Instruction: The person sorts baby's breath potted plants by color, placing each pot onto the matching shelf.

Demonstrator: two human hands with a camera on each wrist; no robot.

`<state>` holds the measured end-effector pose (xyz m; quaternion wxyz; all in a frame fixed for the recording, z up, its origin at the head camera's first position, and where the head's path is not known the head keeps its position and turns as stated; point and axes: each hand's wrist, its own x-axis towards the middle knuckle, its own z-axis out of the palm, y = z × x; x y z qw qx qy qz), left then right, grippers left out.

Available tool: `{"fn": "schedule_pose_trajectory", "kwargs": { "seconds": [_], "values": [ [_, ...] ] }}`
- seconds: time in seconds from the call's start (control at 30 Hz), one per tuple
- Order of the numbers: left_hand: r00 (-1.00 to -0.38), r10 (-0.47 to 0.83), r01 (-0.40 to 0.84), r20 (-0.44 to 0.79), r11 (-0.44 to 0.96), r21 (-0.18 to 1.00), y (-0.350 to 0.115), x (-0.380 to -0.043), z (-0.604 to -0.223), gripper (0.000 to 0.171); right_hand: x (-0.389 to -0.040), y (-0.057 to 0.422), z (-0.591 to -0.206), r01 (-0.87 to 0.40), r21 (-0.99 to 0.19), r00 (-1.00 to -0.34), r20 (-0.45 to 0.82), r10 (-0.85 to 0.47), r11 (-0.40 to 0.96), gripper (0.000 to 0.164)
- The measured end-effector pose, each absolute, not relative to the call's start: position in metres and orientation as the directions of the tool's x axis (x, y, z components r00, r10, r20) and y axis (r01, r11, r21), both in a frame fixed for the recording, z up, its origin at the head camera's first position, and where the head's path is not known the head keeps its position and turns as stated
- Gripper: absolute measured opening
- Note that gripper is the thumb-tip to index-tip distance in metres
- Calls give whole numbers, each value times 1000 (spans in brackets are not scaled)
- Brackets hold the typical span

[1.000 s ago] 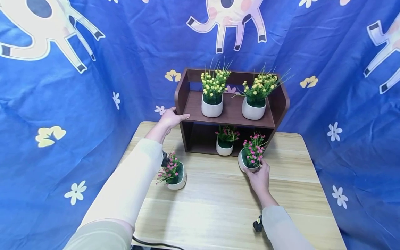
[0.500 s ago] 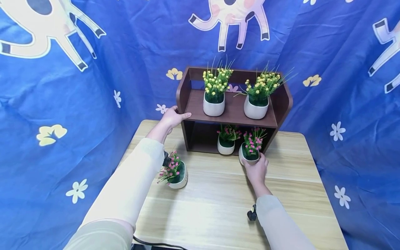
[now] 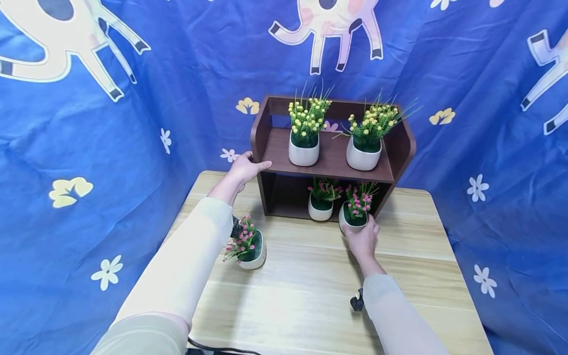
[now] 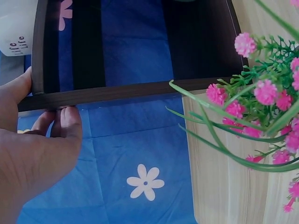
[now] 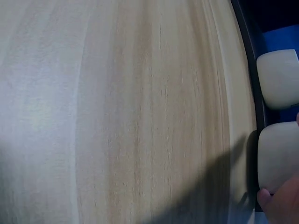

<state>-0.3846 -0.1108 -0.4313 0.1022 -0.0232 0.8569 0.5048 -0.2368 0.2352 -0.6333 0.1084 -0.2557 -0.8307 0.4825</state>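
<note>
My right hand [image 3: 365, 240] holds a white pot of pink artificial flowers [image 3: 356, 213] at the front right of the lower compartment of a dark brown two-tier shelf [image 3: 330, 170]. In the right wrist view the held pot [image 5: 278, 158] sits beside a second white pot [image 5: 279, 79], at the shelf's front edge. My left hand [image 3: 244, 170] grips the shelf's left side panel. The left wrist view shows that hand [image 4: 42, 149] with its thumb on one side of the panel and fingers on the other. The right fingertips are largely hidden.
Two pots of yellow flowers, left [image 3: 304, 150] and right [image 3: 364, 155], stand on the upper tier. A pink-flowered pot [image 3: 320, 209] stands in the lower compartment. Another [image 3: 253, 256] is on the wooden table [image 3: 306, 296], beside my left forearm. A blue patterned cloth [image 3: 208, 74] surrounds the table.
My right hand has moved forward with the pink-flowered pot, bringing it to the lower compartment's front edge. Over the last half second it shifts only slightly. The left hand stays on the side panel.
</note>
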Motion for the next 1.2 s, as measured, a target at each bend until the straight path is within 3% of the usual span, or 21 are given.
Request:
{"fn": "schedule_pose_trajectory", "kwargs": {
  "seconds": [0.33,1.2],
  "values": [
    [-977,63,-146,-203,500,854,-113,-385,-433,76,-237,234,-630,299,-836,-874,-46,484,460,96],
    [-975,56,-159,-213,492,856,-113,-386,-435,76,-271,243,-625,317,-772,-874,-13,486,550,93]
  ]
}}
